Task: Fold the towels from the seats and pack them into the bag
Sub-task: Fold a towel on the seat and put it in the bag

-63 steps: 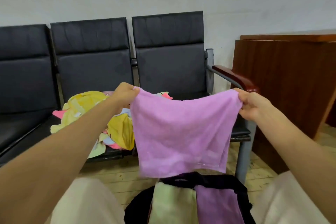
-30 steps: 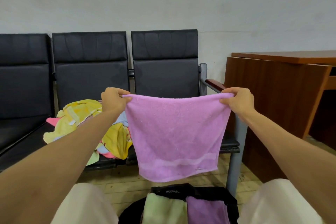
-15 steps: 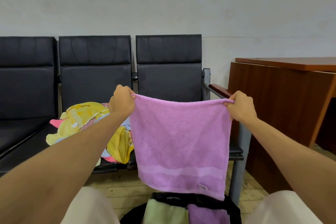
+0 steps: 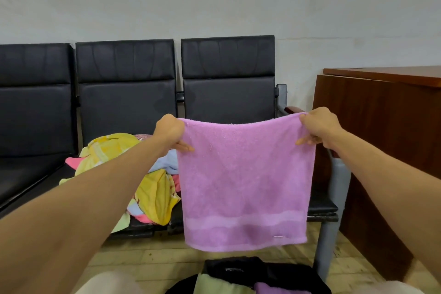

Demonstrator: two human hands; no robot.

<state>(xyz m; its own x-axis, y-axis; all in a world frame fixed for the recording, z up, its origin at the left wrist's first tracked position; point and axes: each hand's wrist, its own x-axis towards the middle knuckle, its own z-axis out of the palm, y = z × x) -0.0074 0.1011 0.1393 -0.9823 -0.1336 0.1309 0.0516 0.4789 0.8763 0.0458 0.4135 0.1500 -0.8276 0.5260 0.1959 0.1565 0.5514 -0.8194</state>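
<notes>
A purple towel point(image 4: 245, 184) hangs flat in the air in front of the seats. My left hand point(image 4: 170, 132) pinches its top left corner and my right hand point(image 4: 318, 127) pinches its top right corner. A heap of yellow, pink and blue towels point(image 4: 143, 179) lies on the middle black seat point(image 4: 124, 102). Directly below the hanging towel, at the bottom edge of the view, stands the black bag point(image 4: 250, 272), open, with a green and a purple folded towel inside.
A row of three black seats runs along the white wall; the right one has a grey metal leg point(image 4: 331, 217) and a wooden armrest. A brown wooden desk point(image 4: 381, 126) stands at the right. The floor is light wood.
The towel was pulled taut, then lifted slightly, and now hangs straighter with its lower edge clear of the bag. Both hands keep their corners.
</notes>
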